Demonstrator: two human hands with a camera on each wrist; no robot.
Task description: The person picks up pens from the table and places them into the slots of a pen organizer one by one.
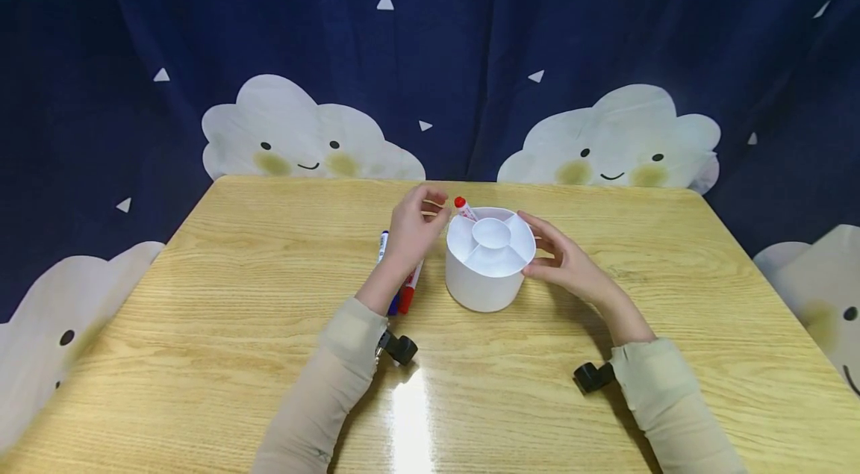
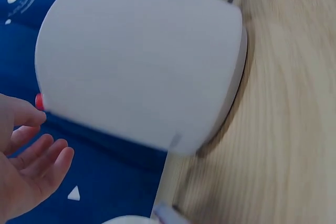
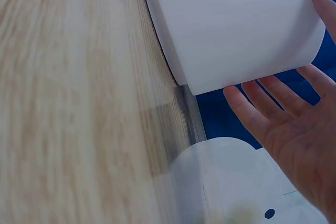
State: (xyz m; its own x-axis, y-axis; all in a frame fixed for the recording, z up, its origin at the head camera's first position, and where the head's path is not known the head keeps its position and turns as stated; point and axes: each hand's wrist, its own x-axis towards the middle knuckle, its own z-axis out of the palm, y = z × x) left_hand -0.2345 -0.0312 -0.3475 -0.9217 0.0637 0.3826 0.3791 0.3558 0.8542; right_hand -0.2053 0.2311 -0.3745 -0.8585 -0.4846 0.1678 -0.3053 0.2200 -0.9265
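A white round pen holder (image 1: 480, 287) with several compartments stands upright on the table. A red-capped marker (image 1: 463, 207) leans in its back left compartment, the cap above the rim. My right hand (image 1: 564, 261) holds the holder's right side, thumb at the front and fingers spread toward the back; the right wrist view shows the thumb and fingertips at the white wall (image 3: 236, 30). To the left of the rim is my left hand (image 1: 415, 224), fingers loosely bent and holding nothing. Under its wrist lie a red marker (image 1: 407, 296) and a blue marker (image 1: 384, 241), both partly hidden.
The wooden table (image 1: 255, 325) runs back to a dark blue curtain (image 1: 457, 48) printed with clouds and triangles. A wrist camera (image 1: 401, 348) sticks out from the left cuff, another camera (image 1: 593, 378) from the right cuff.
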